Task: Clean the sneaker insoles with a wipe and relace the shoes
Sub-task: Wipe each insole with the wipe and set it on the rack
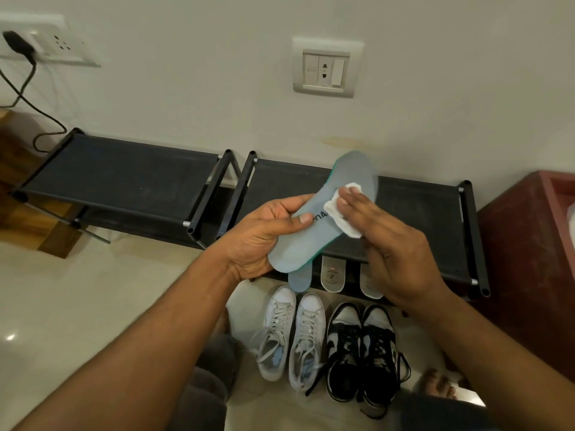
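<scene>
insole (pixel 351 172): dark printed letters, mostly covered (perhaps "OA") | white insoles (pixel 332 273): logos too small to read

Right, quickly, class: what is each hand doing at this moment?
Left hand: grips the insole, thumb on top.
Right hand: open, straight fingers pressing the wipe onto the insole.

white wipe (pixel 342 209) flat on tilted grey insole (pixel 317 237)

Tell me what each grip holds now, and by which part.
Left grip holds the grey insole by its heel half, thumb on top. Right grip presses a white wipe flat on its middle, fingers straight.
</scene>
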### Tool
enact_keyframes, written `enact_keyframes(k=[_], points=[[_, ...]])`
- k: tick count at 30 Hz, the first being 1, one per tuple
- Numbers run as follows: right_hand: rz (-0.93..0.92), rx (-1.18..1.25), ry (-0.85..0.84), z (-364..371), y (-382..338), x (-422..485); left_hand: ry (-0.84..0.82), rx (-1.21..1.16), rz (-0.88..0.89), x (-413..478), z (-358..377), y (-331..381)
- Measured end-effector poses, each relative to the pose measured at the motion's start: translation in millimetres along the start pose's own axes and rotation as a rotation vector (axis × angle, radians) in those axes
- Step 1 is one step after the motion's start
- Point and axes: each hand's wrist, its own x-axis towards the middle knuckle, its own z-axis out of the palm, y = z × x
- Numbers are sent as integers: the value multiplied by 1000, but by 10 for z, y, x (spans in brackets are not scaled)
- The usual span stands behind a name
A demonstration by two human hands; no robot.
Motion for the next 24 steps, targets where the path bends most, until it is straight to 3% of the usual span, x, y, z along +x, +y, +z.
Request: enact_keyframes(k=[4,7,11,14,18,21,24], points=[[-141,-89,-73,78,-42,-41,-5,-31,8,14,-20,-16],[-43,-52,-27,70,16,-14,34,-20,15,24,-21,-30],[-124,-116,-63,70,-14,-61,13,-14,12,14,-16,-18],[0,-83,-9,46,31,-22,34,1,3,10,-7,-13],[-100,-109,-99,91,-35,-50,26,-3,-14,13,-1,-23],[38,-37,-38,29,46,10,40,35,-25,21,10,-30],[-4,-29,-79,32,14,-15,19,66,-35,2,9,-23]])
